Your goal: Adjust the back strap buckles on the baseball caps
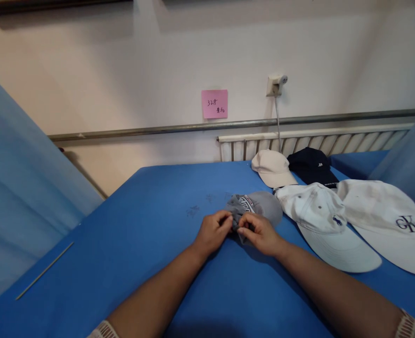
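Note:
Between my hands a grey baseball cap [267, 204] with white lettering on its front lies on the blue table [140, 225], its brim pointing away to the right. My left hand [214, 232] pinches the crumpled near-left edge of the cap between thumb and fingers. Close beside it, my right hand [260, 232] is also closed on the cap's fabric, thumb against forefinger. Exactly which part of the cap the fingertips grip is partly hidden.
On the right lie a beige cap [272, 164], a dark navy cap [311, 164], a pale cap [320, 211] with a small logo, and a white cap [383, 211] lettered CK. A thin stick [44, 271] lies at left. Blue curtains [24, 188] hang at both sides.

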